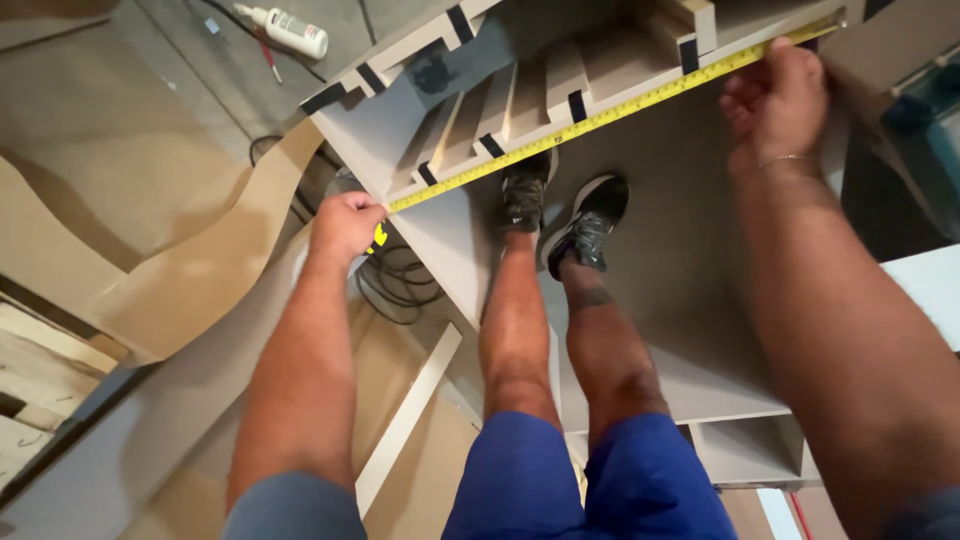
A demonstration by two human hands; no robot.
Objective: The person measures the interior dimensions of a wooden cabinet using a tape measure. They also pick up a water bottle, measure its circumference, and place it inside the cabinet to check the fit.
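My left hand (345, 222) pinches the yellow tape measure (600, 118) taut across the grey cabinet (660, 250); right hand (775, 100) presses its far end flat.

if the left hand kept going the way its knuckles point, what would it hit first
Probably the near corner of the grey cabinet panel, right ahead of the left hand where it holds the yellow tape measure; depth is hard to judge.
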